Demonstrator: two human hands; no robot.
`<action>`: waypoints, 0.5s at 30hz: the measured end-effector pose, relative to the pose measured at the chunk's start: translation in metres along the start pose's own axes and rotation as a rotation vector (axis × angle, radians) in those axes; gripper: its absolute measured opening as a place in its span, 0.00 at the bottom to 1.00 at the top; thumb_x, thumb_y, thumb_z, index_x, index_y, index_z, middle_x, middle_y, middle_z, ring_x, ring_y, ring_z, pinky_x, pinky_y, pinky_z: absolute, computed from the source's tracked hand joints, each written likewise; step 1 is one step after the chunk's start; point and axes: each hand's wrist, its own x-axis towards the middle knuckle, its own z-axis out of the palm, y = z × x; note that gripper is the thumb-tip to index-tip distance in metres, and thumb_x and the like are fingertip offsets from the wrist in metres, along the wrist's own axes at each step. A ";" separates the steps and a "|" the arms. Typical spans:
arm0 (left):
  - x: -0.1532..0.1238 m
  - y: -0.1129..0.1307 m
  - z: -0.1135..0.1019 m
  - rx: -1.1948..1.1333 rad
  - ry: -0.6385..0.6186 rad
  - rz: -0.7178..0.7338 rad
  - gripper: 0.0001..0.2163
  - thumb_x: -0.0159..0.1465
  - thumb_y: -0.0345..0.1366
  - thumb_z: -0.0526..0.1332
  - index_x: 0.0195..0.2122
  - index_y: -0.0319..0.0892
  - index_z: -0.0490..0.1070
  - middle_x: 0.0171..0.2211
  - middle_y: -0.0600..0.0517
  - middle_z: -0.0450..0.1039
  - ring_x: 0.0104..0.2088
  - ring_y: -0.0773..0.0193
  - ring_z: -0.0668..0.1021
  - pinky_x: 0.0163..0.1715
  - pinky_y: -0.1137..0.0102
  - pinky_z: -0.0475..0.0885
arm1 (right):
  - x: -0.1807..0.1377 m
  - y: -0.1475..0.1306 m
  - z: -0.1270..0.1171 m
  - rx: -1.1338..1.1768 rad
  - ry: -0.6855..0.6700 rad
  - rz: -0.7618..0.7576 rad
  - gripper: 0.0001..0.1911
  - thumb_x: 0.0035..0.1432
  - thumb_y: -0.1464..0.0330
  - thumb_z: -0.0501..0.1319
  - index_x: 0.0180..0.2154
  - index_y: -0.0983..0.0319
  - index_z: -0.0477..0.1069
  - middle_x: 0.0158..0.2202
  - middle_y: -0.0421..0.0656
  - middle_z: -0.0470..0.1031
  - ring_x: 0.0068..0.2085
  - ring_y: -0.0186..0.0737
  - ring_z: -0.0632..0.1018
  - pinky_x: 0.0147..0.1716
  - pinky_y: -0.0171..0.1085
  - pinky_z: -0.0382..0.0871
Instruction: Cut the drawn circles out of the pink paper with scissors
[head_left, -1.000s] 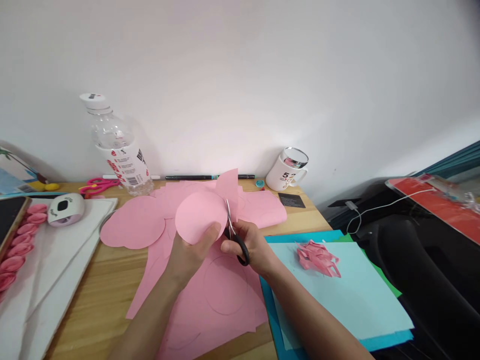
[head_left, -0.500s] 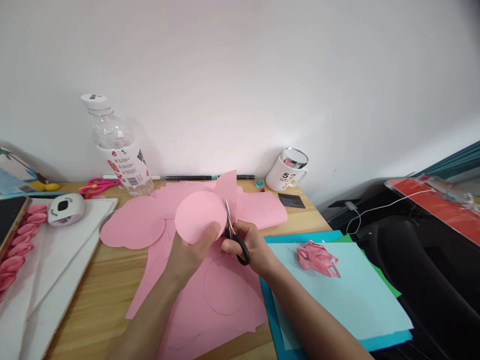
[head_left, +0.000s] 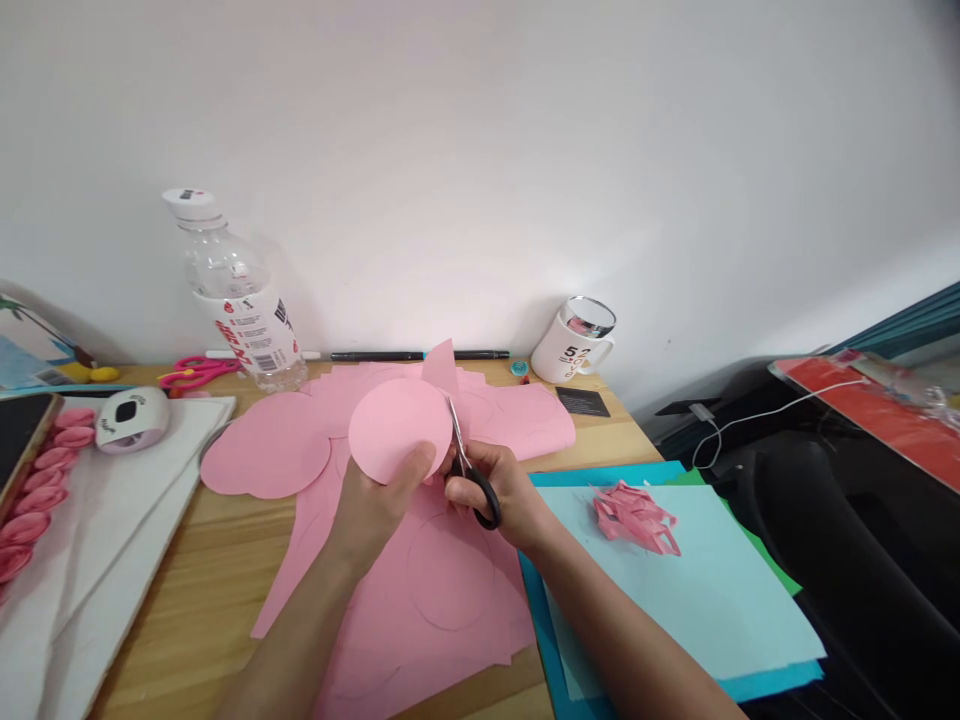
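Note:
Between thumb and fingers, my left hand [head_left: 386, 500] pinches a pink paper circle [head_left: 397, 425], held above the pink sheets [head_left: 450, 600] on the table. My right hand [head_left: 499, 490] is closed round the black handles of a pair of scissors [head_left: 461, 440]. The blades point up and away along the circle's right edge. A pointed offcut [head_left: 442, 368] of pink paper stands up behind the blades, beside the circle. Pencilled circle outlines show on the sheets below. To the left lie cut pink paper circles [head_left: 266, 445], overlapping one another.
A plastic bottle [head_left: 244, 300] and a white mug [head_left: 574, 340] stand near the wall, with a black pen [head_left: 379, 356] between them. Pink scissors [head_left: 196, 372] lie left of the bottle. Crumpled pink scraps [head_left: 636, 517] rest on light blue paper [head_left: 675, 610] at right.
The pointed offcut has swung left and looks narrower, leaning closer to the circle. The circle has shifted very slightly left. Both hands keep their hold.

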 end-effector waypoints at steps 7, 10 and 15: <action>0.002 -0.009 -0.003 -0.023 0.028 0.036 0.15 0.53 0.44 0.62 0.36 0.38 0.74 0.35 0.46 0.78 0.38 0.56 0.78 0.36 0.68 0.74 | 0.000 0.000 0.000 0.006 -0.027 0.022 0.15 0.45 0.59 0.67 0.26 0.64 0.67 0.16 0.34 0.63 0.19 0.28 0.63 0.19 0.31 0.55; 0.003 -0.014 -0.005 -0.047 0.045 0.030 0.14 0.53 0.43 0.63 0.35 0.37 0.75 0.32 0.47 0.78 0.36 0.57 0.78 0.33 0.70 0.73 | 0.000 0.001 0.001 0.006 -0.023 0.032 0.15 0.46 0.60 0.67 0.26 0.64 0.68 0.15 0.34 0.62 0.18 0.28 0.63 0.19 0.31 0.55; 0.001 -0.008 -0.002 -0.020 0.058 0.022 0.14 0.53 0.44 0.62 0.31 0.37 0.75 0.26 0.48 0.77 0.33 0.56 0.78 0.30 0.70 0.73 | -0.001 0.003 0.003 0.050 -0.022 0.021 0.13 0.47 0.61 0.66 0.26 0.64 0.67 0.15 0.33 0.62 0.18 0.28 0.63 0.20 0.31 0.59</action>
